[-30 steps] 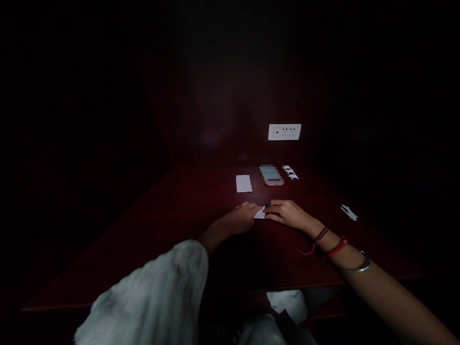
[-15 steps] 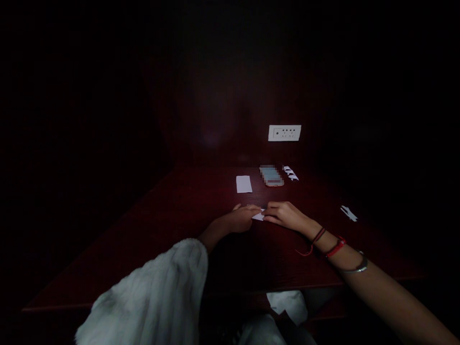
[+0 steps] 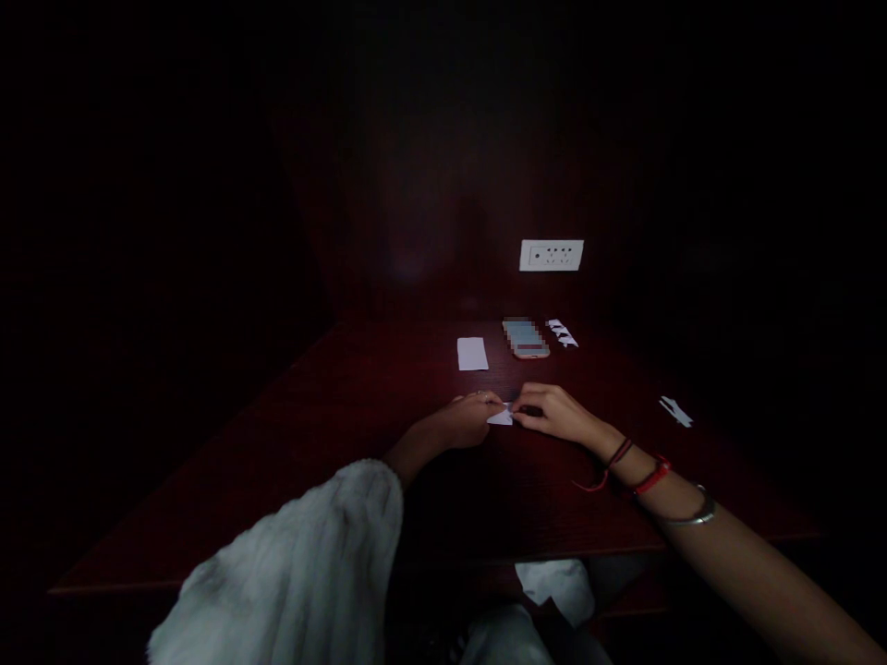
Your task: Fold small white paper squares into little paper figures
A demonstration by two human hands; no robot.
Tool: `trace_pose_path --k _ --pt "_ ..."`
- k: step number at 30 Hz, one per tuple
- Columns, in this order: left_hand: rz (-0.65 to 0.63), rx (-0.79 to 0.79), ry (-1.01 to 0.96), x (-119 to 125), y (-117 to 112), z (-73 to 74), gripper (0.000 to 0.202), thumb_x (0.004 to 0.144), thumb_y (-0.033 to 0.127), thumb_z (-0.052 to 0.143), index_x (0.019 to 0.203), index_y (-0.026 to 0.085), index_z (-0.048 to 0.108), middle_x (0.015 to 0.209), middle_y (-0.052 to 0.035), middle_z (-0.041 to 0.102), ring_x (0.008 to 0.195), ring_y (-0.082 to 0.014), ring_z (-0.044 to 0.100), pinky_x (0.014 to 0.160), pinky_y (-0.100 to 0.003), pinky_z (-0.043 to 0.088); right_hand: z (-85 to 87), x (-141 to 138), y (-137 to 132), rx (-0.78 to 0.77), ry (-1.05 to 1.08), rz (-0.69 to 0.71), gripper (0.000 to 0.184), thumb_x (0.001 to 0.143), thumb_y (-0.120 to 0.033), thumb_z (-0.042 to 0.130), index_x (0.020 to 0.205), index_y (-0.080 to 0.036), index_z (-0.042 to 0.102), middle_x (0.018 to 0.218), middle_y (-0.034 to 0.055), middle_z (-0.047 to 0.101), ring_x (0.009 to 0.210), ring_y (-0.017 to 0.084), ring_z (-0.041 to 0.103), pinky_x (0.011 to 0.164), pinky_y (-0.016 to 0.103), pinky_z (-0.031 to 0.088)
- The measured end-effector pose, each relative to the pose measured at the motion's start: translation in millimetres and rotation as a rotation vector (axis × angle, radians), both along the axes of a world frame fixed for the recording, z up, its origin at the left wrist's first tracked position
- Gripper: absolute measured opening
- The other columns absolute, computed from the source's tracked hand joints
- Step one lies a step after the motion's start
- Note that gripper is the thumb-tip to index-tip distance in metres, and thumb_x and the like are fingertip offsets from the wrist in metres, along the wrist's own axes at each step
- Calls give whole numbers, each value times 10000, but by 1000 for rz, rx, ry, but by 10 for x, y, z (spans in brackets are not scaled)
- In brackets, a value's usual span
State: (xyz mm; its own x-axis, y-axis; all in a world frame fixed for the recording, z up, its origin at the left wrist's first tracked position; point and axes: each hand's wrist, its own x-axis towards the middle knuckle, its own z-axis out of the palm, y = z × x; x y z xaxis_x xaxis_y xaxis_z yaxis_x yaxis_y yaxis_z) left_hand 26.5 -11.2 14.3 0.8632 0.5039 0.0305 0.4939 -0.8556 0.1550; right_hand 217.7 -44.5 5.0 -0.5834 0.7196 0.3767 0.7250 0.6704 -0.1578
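Observation:
A small folded white paper piece [image 3: 500, 417] lies on the dark red table [image 3: 346, 462] between my two hands. My left hand [image 3: 467, 417], out of a fluffy white sleeve, pinches its left side with curled fingers. My right hand [image 3: 554, 412], with red and black cords and a metal bangle on the wrist, pinches its right side. The room is very dark and most of the paper is hidden by my fingers.
Beyond my hands lie a white paper rectangle [image 3: 472, 354], a phone [image 3: 526, 338] and folded white paper shapes [image 3: 562, 333]. Another folded paper shape [image 3: 674, 411] sits at the right. A white wall socket [image 3: 552, 255] is on the back panel. White cloth [image 3: 554, 586] shows below the table edge.
My hands have stayed on the small paper, with only slight shifts of the fingers. Nothing else has moved.

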Motion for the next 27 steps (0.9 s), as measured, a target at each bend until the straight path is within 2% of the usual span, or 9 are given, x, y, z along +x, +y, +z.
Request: trace_pose_path --k 4,12,20,27 --pt "-14 10 -21 -1 15 -20 480 664 62 334 1102 251 390 1133 4 396 1030 -144 356 866 -265 288 -1 -6 -13 -15 -24 24 232 767 -287 417 911 -173 560 793 33 524 703 105 489 650 208 358" --pt "-2 23 -19 16 16 -17 427 687 71 335 1084 208 413 1126 -21 421 1025 -142 373 878 -262 283 21 -27 -34 -14 -74 16 263 808 -271 336 863 -166 571 788 43 523 709 102 492 660 206 358" --pt "-27 -10 -11 16 26 4 437 687 32 317 1073 199 433 1133 -22 439 1025 -133 390 876 -255 290 -1 -5 -30 -15 -63 27 239 784 -289 388 917 -175 551 814 39 522 728 109 497 668 213 362" --pt "-6 -5 8 17 3 23 483 668 11 313 1101 201 410 1159 -17 418 1046 -129 372 887 -259 280 -21 -19 -8 26 -69 -33 234 807 -257 335 812 -152 545 753 39 505 687 100 476 641 205 357"
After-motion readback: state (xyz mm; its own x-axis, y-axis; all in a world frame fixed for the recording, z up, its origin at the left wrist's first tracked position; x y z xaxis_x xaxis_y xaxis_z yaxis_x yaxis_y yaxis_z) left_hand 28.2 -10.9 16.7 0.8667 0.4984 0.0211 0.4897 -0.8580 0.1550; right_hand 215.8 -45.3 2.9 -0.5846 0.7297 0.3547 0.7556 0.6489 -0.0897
